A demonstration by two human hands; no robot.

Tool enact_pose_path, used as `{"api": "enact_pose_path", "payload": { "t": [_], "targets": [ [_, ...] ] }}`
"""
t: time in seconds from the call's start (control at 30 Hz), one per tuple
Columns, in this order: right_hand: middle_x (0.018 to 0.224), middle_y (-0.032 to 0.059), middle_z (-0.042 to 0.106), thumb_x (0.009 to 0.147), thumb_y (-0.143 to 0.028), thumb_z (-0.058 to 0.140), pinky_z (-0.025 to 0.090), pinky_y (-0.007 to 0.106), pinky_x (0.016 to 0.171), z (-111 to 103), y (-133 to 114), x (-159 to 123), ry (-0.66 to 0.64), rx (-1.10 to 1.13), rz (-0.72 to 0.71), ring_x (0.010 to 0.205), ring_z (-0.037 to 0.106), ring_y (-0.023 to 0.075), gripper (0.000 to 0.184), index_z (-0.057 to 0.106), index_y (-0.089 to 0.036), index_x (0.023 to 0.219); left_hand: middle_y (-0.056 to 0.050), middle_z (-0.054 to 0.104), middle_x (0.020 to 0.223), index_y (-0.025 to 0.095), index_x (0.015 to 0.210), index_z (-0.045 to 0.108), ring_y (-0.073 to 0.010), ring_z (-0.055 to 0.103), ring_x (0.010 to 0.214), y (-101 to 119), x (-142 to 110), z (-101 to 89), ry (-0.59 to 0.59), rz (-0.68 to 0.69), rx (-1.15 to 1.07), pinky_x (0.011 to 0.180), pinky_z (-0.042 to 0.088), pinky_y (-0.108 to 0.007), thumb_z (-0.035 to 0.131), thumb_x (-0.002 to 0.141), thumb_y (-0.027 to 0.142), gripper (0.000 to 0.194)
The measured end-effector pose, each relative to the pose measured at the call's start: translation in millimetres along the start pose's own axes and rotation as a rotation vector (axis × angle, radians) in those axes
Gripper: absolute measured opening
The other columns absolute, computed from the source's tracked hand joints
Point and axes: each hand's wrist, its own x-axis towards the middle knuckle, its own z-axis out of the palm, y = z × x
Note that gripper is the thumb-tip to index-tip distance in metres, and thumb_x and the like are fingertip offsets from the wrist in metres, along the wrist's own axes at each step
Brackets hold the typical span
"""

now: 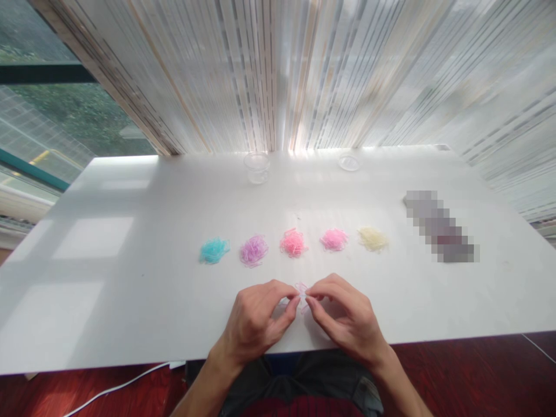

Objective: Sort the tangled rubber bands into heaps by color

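My left hand (260,315) and my right hand (345,313) face each other near the front of the table, each with thumb and index finger pinched. Between the fingertips are small lilac loops (300,286), thin like elastic bands; their exact kind and how they join are too small to tell. Just beyond my hands lie separate piles of similar little loops: a turquoise pile (214,251), a purple pile (253,251), a coral pile (293,243), a pink pile (334,239) and a cream pile (373,238).
A clear plastic cup (256,169) stands at the back of the white table (165,313), with a clear round lid (348,163) to its right. A blurred-out flat object (438,226) lies at the right. Striped curtains (278,75) hang behind; a white cable (117,389) runs below.
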Motion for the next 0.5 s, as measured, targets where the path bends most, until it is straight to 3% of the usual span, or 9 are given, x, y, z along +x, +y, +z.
{"api": "enact_pose_path", "payload": {
  "t": [0.23, 0.5],
  "targets": [
    [0.084, 0.0033, 0.069, 0.096, -0.012, 0.064, 0.054, 0.028, 0.067, 4.1, 1.5, -1.2, -0.053, -0.086, -0.065, 0.076, 0.065, 0.0165, 0.010, 0.066, -0.021, 0.100, 0.001, 0.070, 0.082, 0.021, 0.099, 0.066, -0.0073, 0.049, 0.053, 0.9, 3.0, -0.8, 0.054, -0.123, -0.180, 0.053, 0.045, -0.020, 0.064, 0.096, 0.015, 0.006],
    [0.083, 0.0021, 0.070, 0.094, -0.016, 0.068, 0.056, 0.027, 0.066, 3.4, 0.1, 0.8, 0.002, -0.073, -0.054, 0.073, 0.066, 0.0156, 0.013, 0.067, -0.021, 0.106, 0.000, 0.069, 0.079, 0.019, 0.100, 0.067, -0.0068, 0.046, 0.051, 1.3, 1.5, -2.4, 0.027, -0.118, -0.168, 0.051, 0.043, -0.020, 0.064, 0.096, 0.016, 0.006]
  ]
}}
